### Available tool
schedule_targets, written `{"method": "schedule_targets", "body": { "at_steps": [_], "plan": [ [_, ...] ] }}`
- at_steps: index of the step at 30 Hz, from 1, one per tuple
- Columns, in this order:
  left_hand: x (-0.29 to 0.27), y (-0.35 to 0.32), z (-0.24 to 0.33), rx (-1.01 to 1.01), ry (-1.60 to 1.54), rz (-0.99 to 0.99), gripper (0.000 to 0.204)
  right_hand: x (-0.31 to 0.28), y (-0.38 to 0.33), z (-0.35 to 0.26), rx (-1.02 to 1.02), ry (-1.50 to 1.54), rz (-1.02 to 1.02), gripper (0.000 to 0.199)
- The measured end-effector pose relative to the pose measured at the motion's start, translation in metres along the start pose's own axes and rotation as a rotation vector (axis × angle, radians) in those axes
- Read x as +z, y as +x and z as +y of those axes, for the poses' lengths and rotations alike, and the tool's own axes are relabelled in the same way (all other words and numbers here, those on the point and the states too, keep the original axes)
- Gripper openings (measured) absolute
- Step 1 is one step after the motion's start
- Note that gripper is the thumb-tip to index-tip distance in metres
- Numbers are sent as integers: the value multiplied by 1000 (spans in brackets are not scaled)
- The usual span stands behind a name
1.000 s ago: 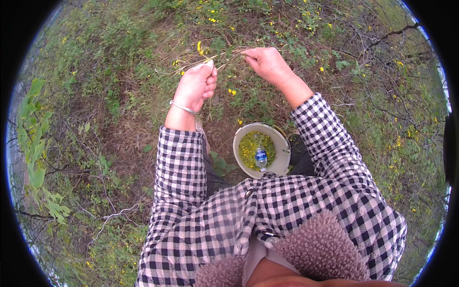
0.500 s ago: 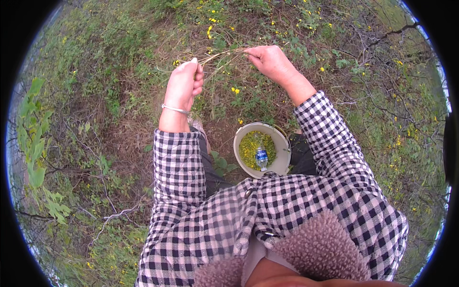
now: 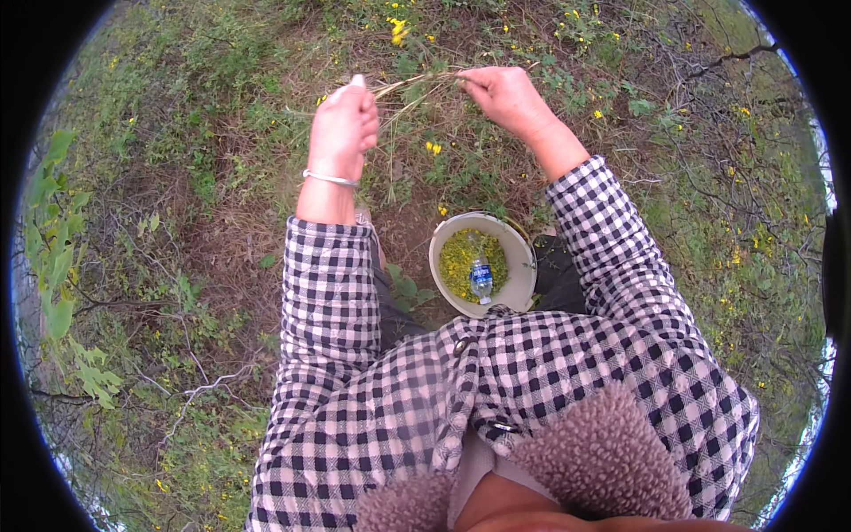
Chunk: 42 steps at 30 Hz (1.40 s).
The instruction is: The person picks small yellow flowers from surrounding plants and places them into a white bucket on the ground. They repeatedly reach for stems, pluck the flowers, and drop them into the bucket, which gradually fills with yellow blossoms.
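Several thin, dry grass stems (image 3: 409, 82) stretch between my two hands, above the ground. My left hand (image 3: 344, 124) is curled into a fist around one end, with a bangle on its wrist. The other end sits in a pinch of my right hand (image 3: 503, 96), thumb against fingers. Between my legs stands a pale bucket (image 3: 519, 288), partly filled with yellow flower heads (image 3: 461, 262). A clear plastic bottle (image 3: 481, 277) with a blue label lies on the flowers.
Low green plants with scattered yellow flowers (image 3: 433, 148) cover the slope ahead. Dry brown grass (image 3: 253, 160) lies at the left. Bare twigs (image 3: 213, 386) reach in at lower left, and a dark branch (image 3: 736, 55) at upper right. A leafy branch (image 3: 60, 266) hangs at the left rim.
Both hands have moved slightly farther up and away, still holding the stems between them. The bucket and the ground have shifted a little in the picture.
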<state>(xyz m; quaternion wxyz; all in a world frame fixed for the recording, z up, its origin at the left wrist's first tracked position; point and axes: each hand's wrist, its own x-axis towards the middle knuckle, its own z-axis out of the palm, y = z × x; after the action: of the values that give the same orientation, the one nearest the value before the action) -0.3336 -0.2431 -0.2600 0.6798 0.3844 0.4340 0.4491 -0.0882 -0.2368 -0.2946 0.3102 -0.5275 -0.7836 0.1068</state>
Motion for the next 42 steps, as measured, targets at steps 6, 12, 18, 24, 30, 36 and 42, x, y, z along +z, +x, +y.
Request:
{"method": "schedule_targets", "body": {
  "at_steps": [6, 12, 18, 24, 30, 36, 42],
  "plan": [
    [26, -12, 9, -152, 184, -347, 26, -26, -4, 9, 152, 103, -7, 19],
    [93, -28, -106, -28, 930, -1154, 33, -45, -20, 17, -53, 70, 10, 22],
    [97, -41, -160, -146, 1321, -1247, 34, -40, -29, 2, -55, 120, -35, 22],
    [113, -46, -41, -34, 491, -1156, 26, -59, -64, 17, -168, 63, -74, 18],
    [119, -43, -35, 953, 1212, -259, 38, -69, -93, 15, -210, -7, -96, 20],
    [105, -40, -66, 730, 1496, -268, 14, -66, -91, 6, -222, -65, -90, 26],
    [114, -54, -97, 811, 1472, -481, 10, -86, -99, -17, -201, -201, -267, 29]
  ]
}}
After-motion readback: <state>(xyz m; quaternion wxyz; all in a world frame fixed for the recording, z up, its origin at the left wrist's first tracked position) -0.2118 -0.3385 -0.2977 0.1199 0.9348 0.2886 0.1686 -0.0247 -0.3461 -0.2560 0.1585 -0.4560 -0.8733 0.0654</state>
